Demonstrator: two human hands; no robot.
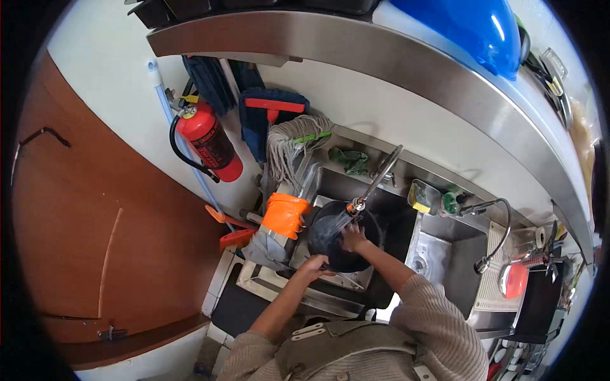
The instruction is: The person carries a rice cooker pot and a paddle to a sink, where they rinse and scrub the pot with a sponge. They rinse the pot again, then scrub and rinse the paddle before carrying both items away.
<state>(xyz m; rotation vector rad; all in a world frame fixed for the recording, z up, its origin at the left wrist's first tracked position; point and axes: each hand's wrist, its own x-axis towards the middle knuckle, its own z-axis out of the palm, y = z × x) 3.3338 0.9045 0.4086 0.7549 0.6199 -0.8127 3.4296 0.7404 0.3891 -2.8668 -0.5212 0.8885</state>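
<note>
A dark round pan (pixel 327 236) sits tilted in the left sink basin, with water from the faucet (pixel 381 170) spraying into it. My left hand (pixel 312 268) grips the pan's near left rim. Over the pan's inside, beneath the spray, my right hand (pixel 353 237) is spread with fingers apart; nothing can be made out in it. An orange cloth or glove (pixel 286 214) hangs on the sink's left edge, beside a grey cloth (pixel 265 251).
A second basin (pixel 438 254) lies to the right, with a hose sprayer (pixel 481 265) above it. A mop (pixel 289 143) and a red fire extinguisher (pixel 213 143) stand at the left. A steel shelf (pixel 356 41) crosses overhead. The drying rack (pixel 495 279) is at the far right.
</note>
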